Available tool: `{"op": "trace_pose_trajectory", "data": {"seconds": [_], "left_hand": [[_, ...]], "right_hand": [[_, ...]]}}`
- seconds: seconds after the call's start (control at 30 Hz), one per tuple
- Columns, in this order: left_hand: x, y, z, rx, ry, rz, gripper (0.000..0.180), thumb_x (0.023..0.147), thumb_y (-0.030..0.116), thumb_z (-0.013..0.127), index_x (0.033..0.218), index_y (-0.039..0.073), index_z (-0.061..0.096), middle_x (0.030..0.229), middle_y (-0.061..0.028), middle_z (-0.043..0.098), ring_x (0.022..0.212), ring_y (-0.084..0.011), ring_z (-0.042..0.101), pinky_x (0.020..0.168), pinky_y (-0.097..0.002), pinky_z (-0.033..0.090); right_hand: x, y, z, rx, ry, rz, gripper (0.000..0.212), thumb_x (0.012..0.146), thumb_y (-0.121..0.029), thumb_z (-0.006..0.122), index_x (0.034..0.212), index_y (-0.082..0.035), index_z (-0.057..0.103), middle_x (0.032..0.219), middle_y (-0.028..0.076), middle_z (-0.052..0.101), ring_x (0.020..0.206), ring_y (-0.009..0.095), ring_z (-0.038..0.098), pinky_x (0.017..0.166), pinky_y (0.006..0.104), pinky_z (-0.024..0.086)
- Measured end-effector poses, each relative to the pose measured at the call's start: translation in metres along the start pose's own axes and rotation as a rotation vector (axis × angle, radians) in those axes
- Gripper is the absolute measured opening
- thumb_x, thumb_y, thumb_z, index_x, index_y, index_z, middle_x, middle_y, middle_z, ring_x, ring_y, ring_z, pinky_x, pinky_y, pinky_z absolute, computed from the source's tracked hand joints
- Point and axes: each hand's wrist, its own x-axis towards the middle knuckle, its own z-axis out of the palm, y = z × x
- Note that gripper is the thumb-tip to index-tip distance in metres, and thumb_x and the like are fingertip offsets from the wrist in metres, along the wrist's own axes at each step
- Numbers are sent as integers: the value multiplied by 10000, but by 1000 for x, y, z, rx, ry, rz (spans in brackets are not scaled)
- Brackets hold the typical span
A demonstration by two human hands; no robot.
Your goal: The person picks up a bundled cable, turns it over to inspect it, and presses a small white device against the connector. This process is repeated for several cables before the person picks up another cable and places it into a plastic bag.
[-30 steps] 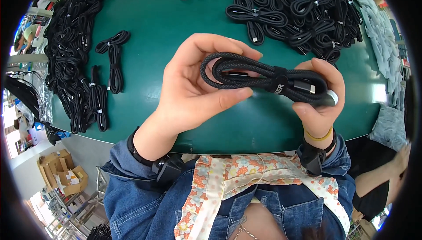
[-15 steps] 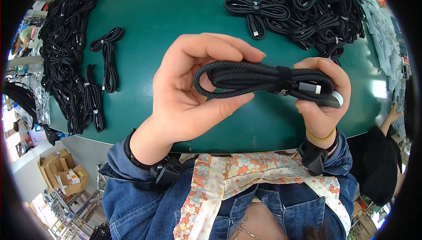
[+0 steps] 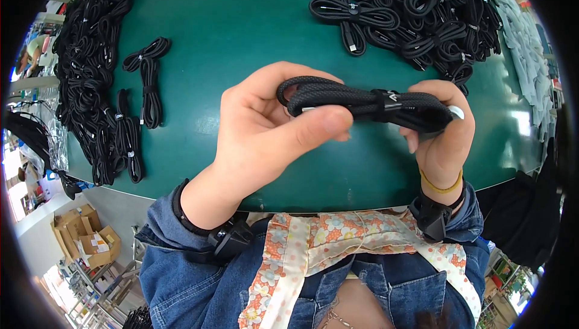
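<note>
Above the near edge of the green tabletop (image 3: 241,33), both hands hold one coiled black cable (image 3: 362,101) level between them, clear of the surface. The left hand (image 3: 265,130) grips the cable's left loop end, thumb pressed along the front and fingers curled behind it. The right hand (image 3: 443,133) closes round the right end, fingers wrapped over the coil; a pale connector tip shows just past them. A black strap (image 3: 386,101) binds the coil near its middle, between the two hands. Along the left edge of the tabletop lies a long heap of bundled black cables (image 3: 90,75), with two single bundles (image 3: 148,72) set just beside it toward the centre. A second heap of cables (image 3: 410,9) fills the far right corner, and a stack of clear bags (image 3: 528,57) runs down the right edge. Both wrists carry black bands; the right also carries a yellow band (image 3: 442,185). Blue denim sleeves and a floral apron (image 3: 338,238) show at the lower edge. Cardboard boxes (image 3: 84,238) stand on the floor to the lower left.
</note>
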Motion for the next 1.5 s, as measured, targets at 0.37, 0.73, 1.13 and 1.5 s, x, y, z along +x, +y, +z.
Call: {"op": "trace_pose_trajectory", "data": {"seconds": [0.37,0.73,1.13,1.5], "left_hand": [[21,29,-105,1755,737,220,478,734,310,580,1091,27,435,1085,-185,432,980,-310,444,816,-372,362],[15,27,-119,1598,378,-217,401,698,154,616,1043,34,450,1058,-108,427,917,-264,481,774,-342,396],[16,-7,-19,260,196,452,439,573,-7,697,939,13,456,939,-88,413,831,-202,517,704,-260,441],[14,-17,0,57,56,349,521,598,-132,625,1017,-5,345,1033,-159,412,976,-260,494,801,-313,451]], "right_hand": [[19,-4,-2,-357,-220,524,221,809,-172,445,867,27,521,702,100,565,426,54,442,372,153,318],[22,-3,-8,125,67,270,371,808,-115,467,1159,-19,391,888,141,579,396,37,383,383,159,312],[16,-2,4,26,-303,413,486,665,-28,634,1113,-36,445,959,45,555,547,-15,373,481,124,318],[15,6,-11,-36,-114,-143,563,610,27,678,1104,35,406,1023,155,510,741,76,540,545,137,413]]}}
